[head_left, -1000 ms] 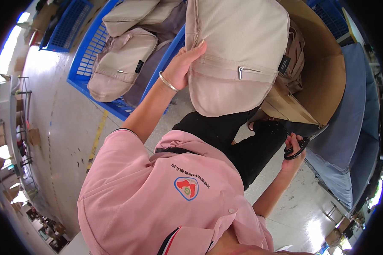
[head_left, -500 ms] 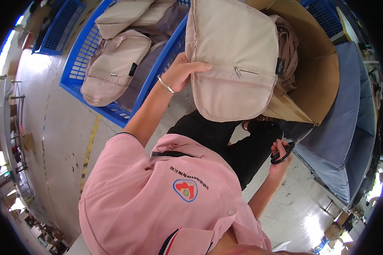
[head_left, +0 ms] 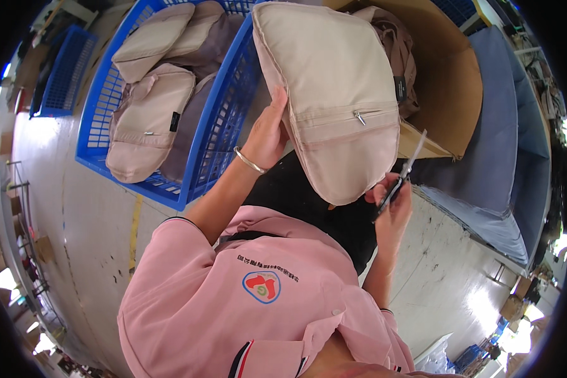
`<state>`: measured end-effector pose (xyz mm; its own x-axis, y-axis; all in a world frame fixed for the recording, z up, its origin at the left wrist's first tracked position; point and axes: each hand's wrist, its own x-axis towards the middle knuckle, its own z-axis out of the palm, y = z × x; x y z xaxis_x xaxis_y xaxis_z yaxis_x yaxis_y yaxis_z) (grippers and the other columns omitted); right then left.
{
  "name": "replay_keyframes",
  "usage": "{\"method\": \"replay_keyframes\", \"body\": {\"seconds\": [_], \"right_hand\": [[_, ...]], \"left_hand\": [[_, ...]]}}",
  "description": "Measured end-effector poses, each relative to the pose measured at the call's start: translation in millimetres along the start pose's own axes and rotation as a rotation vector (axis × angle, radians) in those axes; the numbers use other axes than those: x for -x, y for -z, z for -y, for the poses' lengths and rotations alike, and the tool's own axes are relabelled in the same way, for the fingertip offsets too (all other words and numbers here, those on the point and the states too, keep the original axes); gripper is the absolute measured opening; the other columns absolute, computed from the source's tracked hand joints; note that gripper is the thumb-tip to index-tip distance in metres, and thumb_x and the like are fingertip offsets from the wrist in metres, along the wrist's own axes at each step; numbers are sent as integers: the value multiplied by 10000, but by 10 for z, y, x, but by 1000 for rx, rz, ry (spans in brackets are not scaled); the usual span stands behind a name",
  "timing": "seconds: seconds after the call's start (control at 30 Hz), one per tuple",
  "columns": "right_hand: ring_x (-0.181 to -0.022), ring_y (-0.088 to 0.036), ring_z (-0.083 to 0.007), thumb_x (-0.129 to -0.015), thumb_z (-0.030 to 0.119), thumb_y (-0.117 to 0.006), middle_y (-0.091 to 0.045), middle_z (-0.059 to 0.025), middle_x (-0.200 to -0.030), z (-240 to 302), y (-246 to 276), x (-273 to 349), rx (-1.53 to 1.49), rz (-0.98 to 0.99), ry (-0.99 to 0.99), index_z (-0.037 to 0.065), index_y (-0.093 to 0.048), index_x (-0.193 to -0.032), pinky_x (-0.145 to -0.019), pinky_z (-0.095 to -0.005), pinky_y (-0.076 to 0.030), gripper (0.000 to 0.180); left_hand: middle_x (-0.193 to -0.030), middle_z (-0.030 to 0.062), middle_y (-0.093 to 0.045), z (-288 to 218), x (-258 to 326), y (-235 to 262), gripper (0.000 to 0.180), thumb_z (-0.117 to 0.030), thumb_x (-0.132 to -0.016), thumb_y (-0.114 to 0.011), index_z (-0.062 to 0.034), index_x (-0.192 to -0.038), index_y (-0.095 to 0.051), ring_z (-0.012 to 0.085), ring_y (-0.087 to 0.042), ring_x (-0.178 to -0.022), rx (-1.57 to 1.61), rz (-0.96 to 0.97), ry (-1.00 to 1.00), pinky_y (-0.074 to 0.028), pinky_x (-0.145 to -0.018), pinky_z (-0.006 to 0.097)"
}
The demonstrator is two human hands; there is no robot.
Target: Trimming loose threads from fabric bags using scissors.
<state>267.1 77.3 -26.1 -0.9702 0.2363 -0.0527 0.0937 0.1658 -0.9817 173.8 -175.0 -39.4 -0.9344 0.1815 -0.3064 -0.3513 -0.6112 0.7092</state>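
Note:
My left hand (head_left: 268,133), with a metal bangle on its wrist, grips the left edge of a beige fabric bag (head_left: 334,94) and holds it up in front of me; the bag's zip pocket faces the camera. My right hand (head_left: 392,200) is raised to the bag's lower right corner and is closed on a small pair of scissors (head_left: 402,175) whose blades point up beside the bag. My pink shirt fills the lower middle.
A blue plastic crate (head_left: 217,145) at the upper left holds several more beige bags (head_left: 146,120). A brown cardboard box (head_left: 450,75) with another bag stands behind the held bag. Blue-grey cloth (head_left: 504,164) lies on the right. The floor is pale concrete.
My right hand has risen from low beside my leg up to the bag's bottom corner with the scissors. The bag has tilted and come closer to the camera.

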Motion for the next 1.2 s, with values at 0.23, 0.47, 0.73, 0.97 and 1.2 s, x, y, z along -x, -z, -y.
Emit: {"method": "replay_keyframes", "body": {"seconds": [0.23, 0.47, 0.73, 0.97, 1.2], "right_hand": [[-638, -529, -296, -753, 111, -803, -500, -116, -827, 621, -118, 90, 555, 133, 295, -19, -549, -1013, -599, -338, -444, 386], [-730, -640, -345, -665, 502, -850, -595, -133, -893, 902, -147, 62, 857, 179, 335, -11, -565, -968, -578, -405, -500, 660], [-667, -633, -335, -681, 523, -829, -590, -128, -851, 923, -72, 83, 935, 240, 387, -7, -534, -890, -528, -394, -487, 641], [-709, -621, -331, -657, 443, -859, -597, -117, -848, 949, -26, 66, 905, 307, 255, 6, -565, -958, -596, -380, -491, 607], [-661, -612, -316, -674, 417, -854, -602, -112, -825, 839, -20, 50, 917, 283, 357, 10, -562, -940, -564, -367, -486, 567]], "left_hand": [[-1402, 107, -529, 187, 108, -87, 525, -388, -1035, -425, -11, -1398, -465, 215, -495, -1271, 7, 236, -135, -371, -1081, 390], [-1111, 55, -592, 229, 238, -289, 430, -314, -1008, -437, 48, -1199, -571, 144, -529, -1034, -341, 328, -77, -402, -931, 290], [-961, 48, -548, 217, 346, -434, 344, -258, -1018, -434, 48, -1119, -553, 130, -470, -925, -511, 394, -171, -406, -881, 284], [-955, 44, -542, 196, 341, -415, 342, -263, -1018, -430, 47, -1102, -546, 134, -474, -912, -549, 394, -144, -415, -856, 281], [-942, 50, -548, 223, 360, -416, 320, -228, -999, -438, 52, -1101, -555, 135, -486, -903, -541, 357, -179, -423, -844, 286]]}}
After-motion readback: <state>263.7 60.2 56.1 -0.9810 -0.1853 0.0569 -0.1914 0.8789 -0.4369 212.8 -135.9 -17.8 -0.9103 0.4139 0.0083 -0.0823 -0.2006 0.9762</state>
